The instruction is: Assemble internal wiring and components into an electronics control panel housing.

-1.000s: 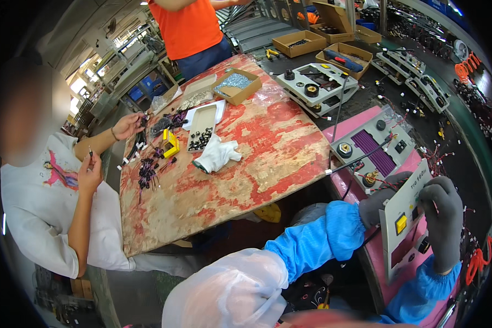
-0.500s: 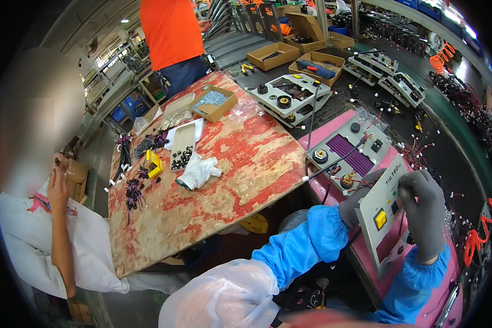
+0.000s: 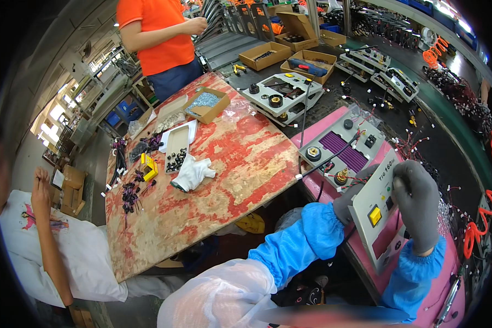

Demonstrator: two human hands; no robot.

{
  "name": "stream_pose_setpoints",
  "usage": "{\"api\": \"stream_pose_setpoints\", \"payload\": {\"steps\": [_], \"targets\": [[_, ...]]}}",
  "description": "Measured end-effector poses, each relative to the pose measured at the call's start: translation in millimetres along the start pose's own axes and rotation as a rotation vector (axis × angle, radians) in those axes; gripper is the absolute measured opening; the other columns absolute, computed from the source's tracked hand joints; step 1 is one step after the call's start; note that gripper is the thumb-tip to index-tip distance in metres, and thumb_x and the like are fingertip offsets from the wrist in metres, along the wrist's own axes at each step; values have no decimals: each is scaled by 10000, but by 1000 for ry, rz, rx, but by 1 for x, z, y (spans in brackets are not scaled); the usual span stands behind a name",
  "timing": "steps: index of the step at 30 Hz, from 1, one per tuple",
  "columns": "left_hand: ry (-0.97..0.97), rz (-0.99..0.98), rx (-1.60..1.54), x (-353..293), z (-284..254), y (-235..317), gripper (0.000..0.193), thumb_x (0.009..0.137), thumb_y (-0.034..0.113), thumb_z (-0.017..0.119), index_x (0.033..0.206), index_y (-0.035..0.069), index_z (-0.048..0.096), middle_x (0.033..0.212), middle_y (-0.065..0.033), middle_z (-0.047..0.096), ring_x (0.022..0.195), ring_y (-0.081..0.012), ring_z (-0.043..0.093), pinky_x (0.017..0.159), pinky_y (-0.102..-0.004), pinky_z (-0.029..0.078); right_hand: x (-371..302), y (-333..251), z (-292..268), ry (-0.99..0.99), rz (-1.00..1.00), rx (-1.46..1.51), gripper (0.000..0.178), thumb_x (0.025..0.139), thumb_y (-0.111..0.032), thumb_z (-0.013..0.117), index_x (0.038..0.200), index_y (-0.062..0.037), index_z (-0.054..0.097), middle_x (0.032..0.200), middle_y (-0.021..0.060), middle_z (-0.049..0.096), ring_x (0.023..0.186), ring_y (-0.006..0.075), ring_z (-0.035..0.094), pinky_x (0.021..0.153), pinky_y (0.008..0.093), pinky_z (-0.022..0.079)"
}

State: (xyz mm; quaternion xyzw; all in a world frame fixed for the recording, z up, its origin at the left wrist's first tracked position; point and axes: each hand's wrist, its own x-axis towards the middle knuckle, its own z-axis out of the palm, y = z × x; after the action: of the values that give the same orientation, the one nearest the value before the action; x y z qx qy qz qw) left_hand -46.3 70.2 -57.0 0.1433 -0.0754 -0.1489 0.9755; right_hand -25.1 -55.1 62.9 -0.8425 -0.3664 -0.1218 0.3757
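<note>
A light grey front panel (image 3: 369, 228) with a yellow rocker switch (image 3: 375, 215) stands tilted over the pink mat. My left hand (image 3: 349, 205), in a grey glove, holds it from behind at its left side, its fingers mostly hidden. My right hand (image 3: 419, 202), also gloved, is closed against the upper right of the panel's face; the fingers cover whatever they pinch. Just beyond lies a second panel (image 3: 333, 121) with a purple slotted window (image 3: 341, 151), a brass fitting (image 3: 341, 176), a round black socket and a black cable across it.
The pink mat (image 3: 309, 133) borders a worn red table (image 3: 240, 180) carrying a white glove (image 3: 194, 173), small black parts and a box of screws (image 3: 208, 105). More panels (image 3: 284, 94) and cartons lie on the dark bench. A seated person is at left; another in orange stands behind.
The view has shifted slightly. My hands keep the panel in nearly the same pose. The person in orange shows more, with a hand raised; the seated person has moved left.
</note>
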Motion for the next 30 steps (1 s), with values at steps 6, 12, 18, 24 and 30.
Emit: {"api": "stream_pose_setpoints", "payload": {"steps": [6,12,18,24,30], "targets": [[-39,17,-43,11,-10,-6,305,895,167,577,1170,55,508,977,-99,613,839,-201,646,690,-325,566,-4,-2,5,87,135,14,179,803,30,554,972,-21,586,804,142,577,691,207,593,618,312,473],[-324,209,195,23,-11,-5,390,881,210,594,1232,71,497,1059,-94,611,934,-194,628,756,-338,547,-2,-6,-6,0,-28,62,350,796,81,548,1132,-15,573,867,88,579,746,135,581,670,286,477],[-212,386,313,18,-1,0,431,751,-23,650,1165,39,550,1020,-93,646,900,-189,646,743,-323,537,-8,10,-7,-82,45,16,305,910,17,494,1211,-13,529,1055,109,613,955,154,598,822,287,472],[-104,301,218,18,-13,0,456,704,-64,654,1137,42,554,1024,-87,645,910,-179,636,743,-312,528,-2,18,7,-76,43,-145,205,936,-45,472,1125,-34,551,930,117,622,842,165,635,701,290,499],[-121,375,280,26,-11,-1,399,750,-56,615,1133,40,562,1028,-73,643,917,-168,632,749,-305,522,-3,25,26,86,105,-382,253,959,-105,464,1198,-80,543,1017,154,646,871,250,667,685,342,511]]}}
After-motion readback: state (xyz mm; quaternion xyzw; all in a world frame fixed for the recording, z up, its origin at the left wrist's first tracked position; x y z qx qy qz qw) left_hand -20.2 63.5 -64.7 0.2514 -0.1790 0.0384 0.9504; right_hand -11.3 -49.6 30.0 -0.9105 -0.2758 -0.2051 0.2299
